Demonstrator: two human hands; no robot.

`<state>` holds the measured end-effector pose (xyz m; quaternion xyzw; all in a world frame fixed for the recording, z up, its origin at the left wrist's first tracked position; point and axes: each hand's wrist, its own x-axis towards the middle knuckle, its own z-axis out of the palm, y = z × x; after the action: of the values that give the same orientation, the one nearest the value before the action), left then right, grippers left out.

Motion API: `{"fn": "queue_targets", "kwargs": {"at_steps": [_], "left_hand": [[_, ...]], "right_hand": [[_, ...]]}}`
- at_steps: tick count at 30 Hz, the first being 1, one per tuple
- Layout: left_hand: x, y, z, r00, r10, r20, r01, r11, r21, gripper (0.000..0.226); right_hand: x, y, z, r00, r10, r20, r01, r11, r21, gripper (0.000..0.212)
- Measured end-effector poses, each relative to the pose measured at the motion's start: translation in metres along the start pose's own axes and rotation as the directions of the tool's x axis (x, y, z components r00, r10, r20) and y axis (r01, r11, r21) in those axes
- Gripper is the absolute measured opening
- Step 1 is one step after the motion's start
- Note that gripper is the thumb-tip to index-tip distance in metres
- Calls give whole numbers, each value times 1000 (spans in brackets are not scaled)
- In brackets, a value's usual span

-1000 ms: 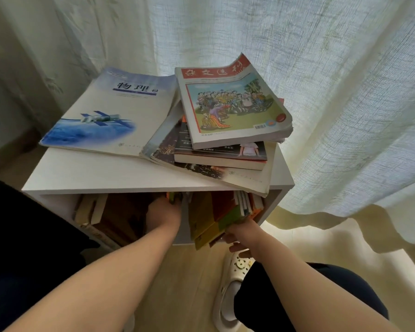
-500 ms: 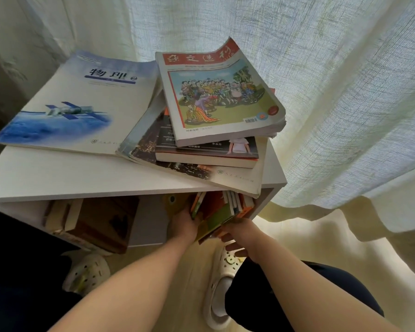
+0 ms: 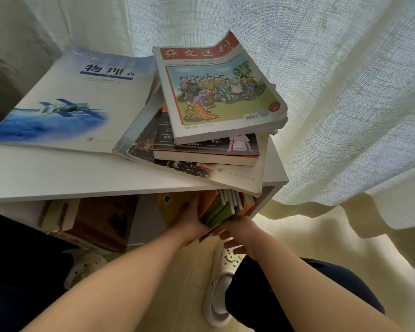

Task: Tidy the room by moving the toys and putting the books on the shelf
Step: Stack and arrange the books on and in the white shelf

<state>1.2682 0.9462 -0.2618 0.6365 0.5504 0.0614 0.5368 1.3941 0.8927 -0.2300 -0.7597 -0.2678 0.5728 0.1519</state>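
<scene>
Both hands work a bundle of thin books (image 3: 222,208) into the right compartment of the white shelf (image 3: 82,180): the left hand (image 3: 192,220) presses straight fingers against the bundle's left face, and the right hand (image 3: 237,230) curls round its lower corner. The bundle seems only partly in. Above the hands a physics textbook (image 3: 74,99), a cartoon-covered magazine (image 3: 221,92) and the books beneath it (image 3: 206,150) lie on the shelf top, apparently yet to be shelved.
</scene>
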Motion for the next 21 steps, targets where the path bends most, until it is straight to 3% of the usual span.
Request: {"fn": "queue_targets", "kwargs": {"at_steps": [6, 11, 17, 21], "left_hand": [[6, 20, -10, 983, 179, 53, -186, 955, 232, 92], [-3, 9, -8, 961, 274, -37, -254, 927, 277, 83], [-16, 1, 2, 940, 324, -109, -257, 880, 399, 62], [-13, 5, -2, 931, 349, -111, -267, 854, 447, 58]], "right_hand": [[0, 0, 2, 1000, -11, 7, 11, 1000, 17, 23], [0, -4, 6, 1000, -22, 8, 22, 999, 44, 19], [-3, -3, 9, 999, -33, -5, 33, 997, 73, 11], [-1, -2, 10, 999, -31, -13, 32, 997, 76, 17]]}}
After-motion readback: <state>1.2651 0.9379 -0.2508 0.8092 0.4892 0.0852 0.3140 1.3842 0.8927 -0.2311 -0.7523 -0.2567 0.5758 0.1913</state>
